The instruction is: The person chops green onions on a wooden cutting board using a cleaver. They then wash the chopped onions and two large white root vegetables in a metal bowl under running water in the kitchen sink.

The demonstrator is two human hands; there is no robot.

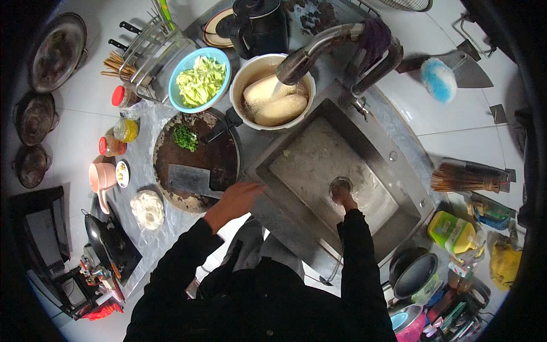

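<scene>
My right hand (343,194) reaches down to the drain of the stainless steel sink (299,171); its fingers are partly hidden there. My left hand (239,201) hovers or rests near the sink's left edge, beside the handle end of a cleaver (189,177); whether it touches anything is unclear. The cleaver lies on a round wooden chopping board (164,194), with chopped green onion (185,138) further up on it. Behind the sink's left corner is a pressure cooker pot (236,102) with large pale pieces (280,109) in liquid, below the faucet's spout (295,68).
A blue bowl of chopped cabbage (201,81) stands left of the pot, beside a wire rack (149,64). Dough (147,209), a pink ladle (101,177) and jars (126,129) are at left. Right of the sink are a yellow-green bottle (451,233) and a black pan (414,275).
</scene>
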